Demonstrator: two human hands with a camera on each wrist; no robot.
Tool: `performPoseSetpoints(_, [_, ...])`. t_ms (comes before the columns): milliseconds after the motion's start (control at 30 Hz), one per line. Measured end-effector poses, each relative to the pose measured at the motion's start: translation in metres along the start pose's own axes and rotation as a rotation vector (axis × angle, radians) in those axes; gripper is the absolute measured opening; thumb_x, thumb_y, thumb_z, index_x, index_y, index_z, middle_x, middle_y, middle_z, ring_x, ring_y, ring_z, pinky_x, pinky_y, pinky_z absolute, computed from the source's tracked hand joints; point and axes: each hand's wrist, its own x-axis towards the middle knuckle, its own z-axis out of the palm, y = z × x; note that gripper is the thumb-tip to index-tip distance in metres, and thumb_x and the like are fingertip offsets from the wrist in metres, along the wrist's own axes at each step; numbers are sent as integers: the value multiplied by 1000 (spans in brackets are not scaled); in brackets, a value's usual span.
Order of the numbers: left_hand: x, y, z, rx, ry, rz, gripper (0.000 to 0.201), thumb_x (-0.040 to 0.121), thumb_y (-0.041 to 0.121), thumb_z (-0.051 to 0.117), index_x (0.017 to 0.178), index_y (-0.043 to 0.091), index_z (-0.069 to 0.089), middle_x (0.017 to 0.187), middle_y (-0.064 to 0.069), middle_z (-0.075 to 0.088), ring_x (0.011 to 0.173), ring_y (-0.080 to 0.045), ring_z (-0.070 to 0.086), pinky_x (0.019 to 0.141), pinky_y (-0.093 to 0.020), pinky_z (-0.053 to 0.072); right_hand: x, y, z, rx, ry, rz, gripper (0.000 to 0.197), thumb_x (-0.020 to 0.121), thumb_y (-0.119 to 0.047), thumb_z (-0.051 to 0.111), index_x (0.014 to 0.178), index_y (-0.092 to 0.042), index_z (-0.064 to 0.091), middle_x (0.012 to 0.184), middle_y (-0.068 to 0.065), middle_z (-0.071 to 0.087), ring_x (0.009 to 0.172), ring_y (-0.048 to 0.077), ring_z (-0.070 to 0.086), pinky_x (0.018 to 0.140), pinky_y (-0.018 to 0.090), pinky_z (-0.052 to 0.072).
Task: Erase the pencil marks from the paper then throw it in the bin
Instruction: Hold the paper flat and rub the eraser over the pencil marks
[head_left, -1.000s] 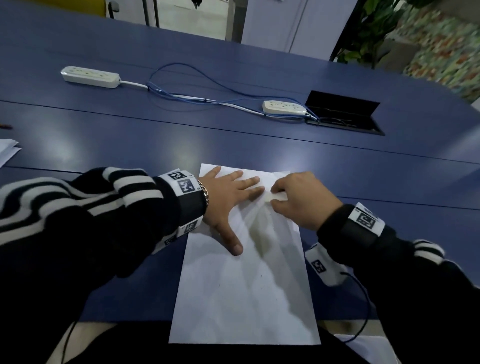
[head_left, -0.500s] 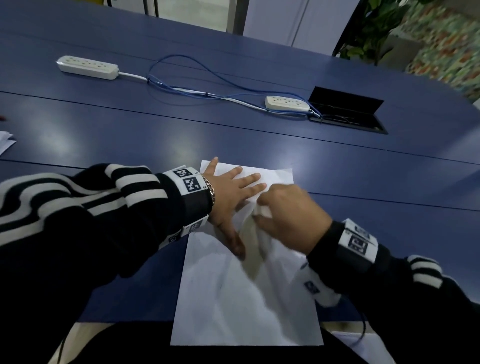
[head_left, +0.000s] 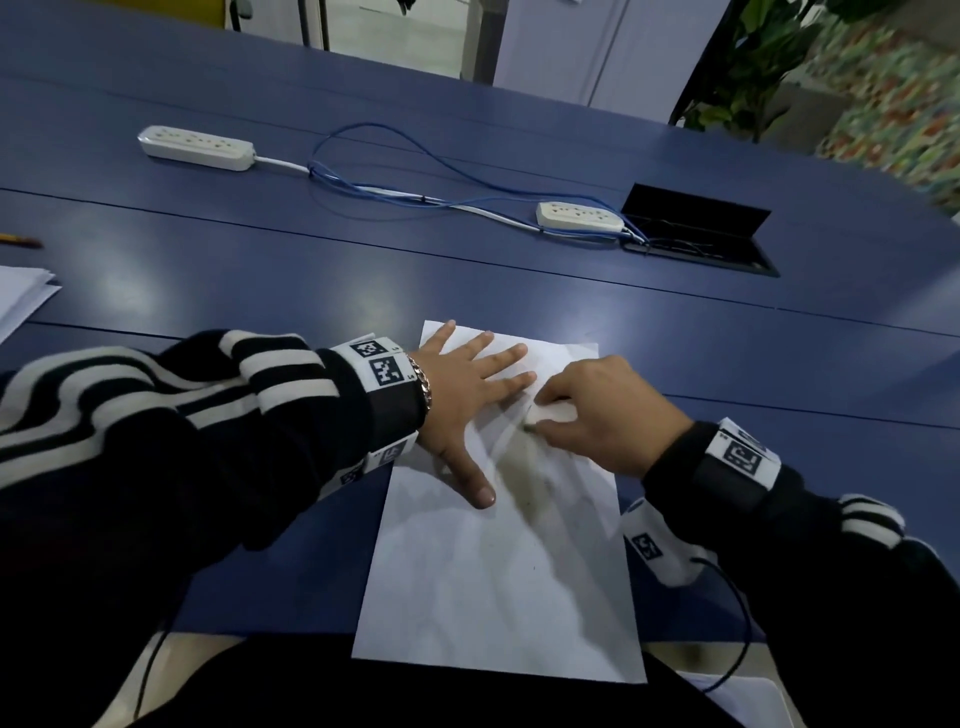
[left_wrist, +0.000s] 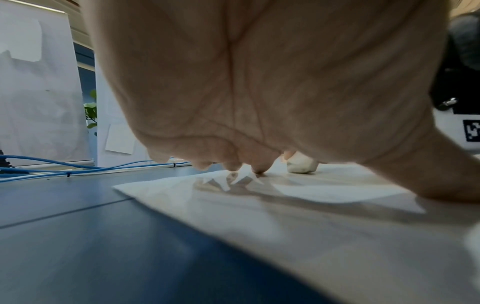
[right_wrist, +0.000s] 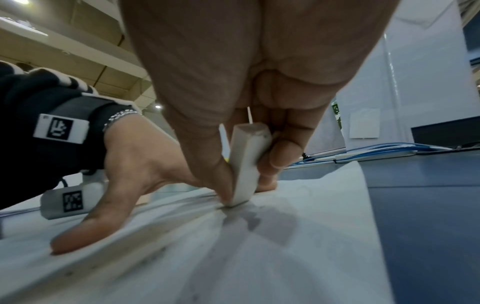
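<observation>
A white sheet of paper (head_left: 498, 582) lies on the blue table (head_left: 260, 291) in front of me, with grey smudged marks near its middle. My left hand (head_left: 467, 400) lies flat on the sheet's upper left, fingers spread and thumb pointing toward me. My right hand (head_left: 587, 415) pinches a white eraser (head_left: 553, 414) between thumb and fingers, its lower end pressed on the paper (right_wrist: 285, 257). In the right wrist view the eraser (right_wrist: 246, 164) stands tilted on the sheet beside the left hand (right_wrist: 135, 174). The left wrist view shows the eraser (left_wrist: 302, 166) beyond my fingertips (left_wrist: 259, 167).
Two white power strips (head_left: 197, 147) (head_left: 579, 215) joined by blue cables (head_left: 415, 192) lie farther back, next to an open cable hatch (head_left: 696, 228). A stack of paper (head_left: 21, 299) and a pencil (head_left: 18, 240) sit at the left edge. No bin is in view.
My right hand with the eraser slid toward me and left, then back up the sheet. The left hand stayed pressed flat on the paper.
</observation>
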Motion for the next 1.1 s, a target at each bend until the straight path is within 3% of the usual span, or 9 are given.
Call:
performPoseSetpoints(233, [-7,3,13,-9,-44,-38,162,48,99,71,161,39,-29,170,10,-33,159,-26,-26,126,-63,-13,0,-3,1,-3,35,-33,36,82,-45,65,112,-26,73,104,-6,73,101,20,61,89,33,48])
performPoseSetpoints(433, [-8,5,12,17,-31,-57,163,47,100,70,161,39,-29,171,10,-33,159,-27,-25,122,-66,-17,-18,-23,8,44,-114,-310,20,77,-41,70,93,-29,74,90,-7,69,83,12,61,79,30,50])
performPoseSetpoints(600, [-8,4,13,14,-35,-61,164,44,102,69,161,40,-28,171,12,-33,159,-26,-26,121,-68,-19,0,-7,2,24,43,-159,32,81,-47,69,106,-27,73,99,-4,70,96,20,63,88,37,50])
performPoseSetpoints(700, [-7,6,13,44,-34,-71,163,46,102,68,160,39,-30,171,10,-33,160,-27,-25,120,-68,-18,-18,-25,10,18,-117,-371,14,79,-37,66,91,-31,72,88,-9,65,83,14,60,78,30,49])
performPoseSetpoints(767, [-6,6,13,51,-36,-74,163,46,102,68,160,39,-30,170,9,-34,160,-28,-25,120,-68,-18,-20,-30,4,-11,-229,-434,11,79,-36,65,87,-33,71,83,-11,62,79,12,57,76,27,47])
performPoseSetpoints(933, [-5,4,14,26,-48,-66,166,40,104,66,161,41,-28,170,11,-34,159,-26,-25,120,-70,-19,3,-10,-2,-18,12,-293,24,81,-40,70,101,-29,73,96,-4,69,91,23,63,83,37,51])
performPoseSetpoints(1033, [-5,6,13,51,-48,-89,164,44,103,68,160,40,-30,170,10,-34,160,-27,-25,120,-69,-19,-19,-28,9,-21,-170,-470,15,80,-38,64,90,-31,71,90,-8,66,84,17,61,79,33,51])
performPoseSetpoints(1100, [-5,5,13,54,-43,-83,164,44,103,67,159,40,-31,170,10,-34,160,-27,-25,119,-68,-19,-20,-28,6,-15,-236,-467,15,81,-41,62,90,-32,72,88,-10,65,82,13,59,78,30,50])
